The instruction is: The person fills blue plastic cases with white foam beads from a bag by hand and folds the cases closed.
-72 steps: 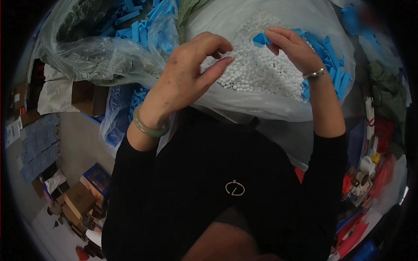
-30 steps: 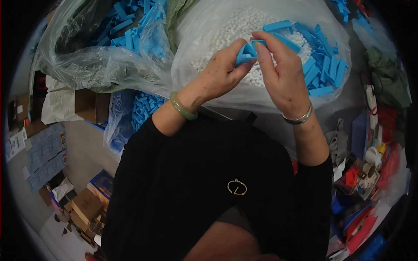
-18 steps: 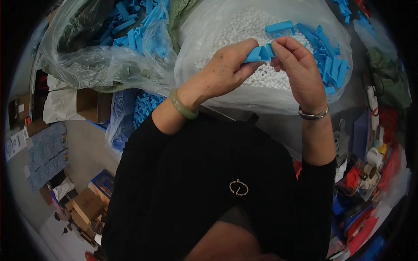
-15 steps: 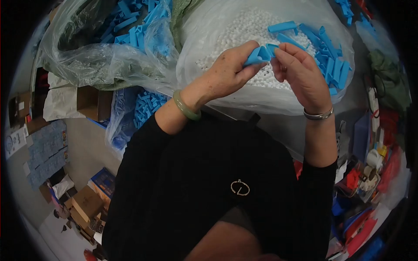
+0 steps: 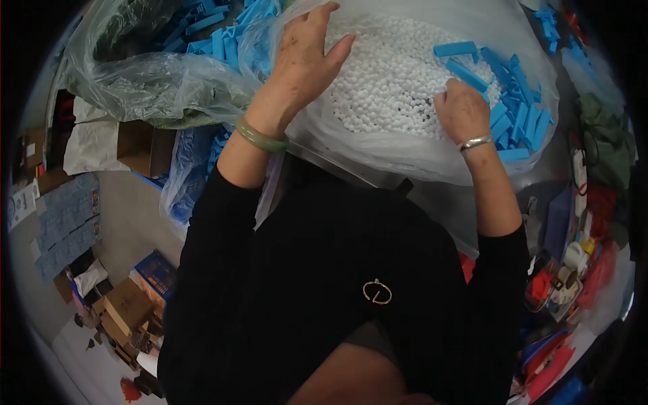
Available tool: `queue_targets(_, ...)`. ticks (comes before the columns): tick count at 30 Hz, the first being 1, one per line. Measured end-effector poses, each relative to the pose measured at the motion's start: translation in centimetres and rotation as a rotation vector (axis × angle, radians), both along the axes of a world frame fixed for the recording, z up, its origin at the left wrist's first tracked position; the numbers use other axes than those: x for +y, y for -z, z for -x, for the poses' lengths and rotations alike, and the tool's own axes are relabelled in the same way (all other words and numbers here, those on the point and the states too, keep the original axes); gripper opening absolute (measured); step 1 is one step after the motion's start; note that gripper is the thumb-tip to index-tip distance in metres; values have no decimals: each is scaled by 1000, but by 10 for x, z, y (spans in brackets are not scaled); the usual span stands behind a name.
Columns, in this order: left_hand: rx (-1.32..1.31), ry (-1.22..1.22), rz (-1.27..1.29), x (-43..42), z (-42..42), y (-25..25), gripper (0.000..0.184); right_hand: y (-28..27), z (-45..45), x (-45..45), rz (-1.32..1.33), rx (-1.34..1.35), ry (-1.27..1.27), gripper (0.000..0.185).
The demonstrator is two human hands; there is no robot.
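Note:
My left hand (image 5: 307, 64) is raised at the near-left edge of a clear plastic bag (image 5: 418, 162), its fingers stretched out and thumb apart, with nothing in it. Inside that bag lies a bed of small white balls (image 5: 378, 88). My right hand (image 5: 464, 113) reaches down onto the balls, its fingers curled together; their tips are hidden, so I cannot see what they hold. Beside it, on the right of the bag, several folded blue strips (image 5: 520, 121) are heaped, and one blue strip (image 5: 467, 75) lies just past my fingers.
At the upper left, a second clear bag (image 5: 162, 88) holds more blue pieces (image 5: 226, 44). A blue-lined container (image 5: 179, 182) stands below it next to an open cardboard box (image 5: 145, 148). A blue crate (image 5: 156, 273) and cardboard boxes (image 5: 128, 304) sit lower left; mixed items crowd the right.
My hands have moved apart. The left went up and left, and the blue piece it held is gone from it. The right dropped down to the white balls.

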State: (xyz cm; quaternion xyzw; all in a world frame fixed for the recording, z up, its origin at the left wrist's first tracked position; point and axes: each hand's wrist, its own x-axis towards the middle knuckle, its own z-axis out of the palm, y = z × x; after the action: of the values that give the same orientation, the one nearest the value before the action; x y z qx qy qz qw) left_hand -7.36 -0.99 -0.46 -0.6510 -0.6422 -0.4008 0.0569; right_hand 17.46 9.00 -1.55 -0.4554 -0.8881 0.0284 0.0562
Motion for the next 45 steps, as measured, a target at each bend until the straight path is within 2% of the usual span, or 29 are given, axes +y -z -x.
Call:
queue_targets(2,-35,16,14,-1,0,-2,45,11,9,10,23,-46,23,25)
queue_targets(5,-89,42,32,-2,-1,-6,45,17,35,20,90,55,-5,28)
queue_targets(11,-182,94,61,-6,-4,-17,45,16,88,14,286,375,-39,31)
queue_targets(13,-212,105,69,-7,-5,-19,44,8,81,17,803,753,50,28)
queue_targets(14,-229,113,75,-7,-6,-20,44,0,74,18,806,752,48,28)
queue_targets(16,-264,133,84,-7,-8,-21,44,-17,55,20,1101,984,-141,24)
queue_targets(17,-265,133,80,-7,-13,-19,44,-21,49,19,1097,982,-143,24)
queue_targets(19,-481,327,196,-5,-28,-12,43,-28,38,16,1283,1138,-213,23)
queue_targets(23,-515,371,197,5,-49,-3,39,-39,25,0,1242,1180,-236,18)
queue_targets(25,-521,416,391,5,-55,-7,35,-43,23,-11,773,1112,-145,16)
queue_targets(26,-517,423,393,3,-59,-9,35,-48,22,-17,768,1117,-140,16)
queue_targets(28,-650,484,359,-3,-67,-11,28,-59,21,-27,360,913,-335,23)
queue_targets(29,-647,491,363,-3,-69,-10,28,-61,22,-33,356,916,-328,23)
queue_targets(31,-744,438,228,-2,-71,-9,22,-64,27,-42,130,863,-460,26)
queue_targets(32,-744,449,229,-3,-72,-11,22,-61,28,-47,74,841,-498,35)
queue_targets(35,-813,435,232,-8,-73,-23,17,-62,31,-64,-101,767,-471,40)
queue_targets(37,-694,400,232,-10,-72,-27,16,-68,29,-72,-149,735,-442,42)
queue_targets(39,-684,388,192,-12,-75,-27,16,-70,30,-74,-199,705,-428,44)
queue_targets(42,-613,326,194,-21,-70,-39,14,-63,32,-75,-153,785,-451,48)
queue_targets(44,-553,283,241,-38,-56,-56,12,-55,34,-70,218,1034,-561,54)
queue_targets(45,-505,249,345,-51,-44,-68,13,-55,31,-61,212,1037,-562,54)
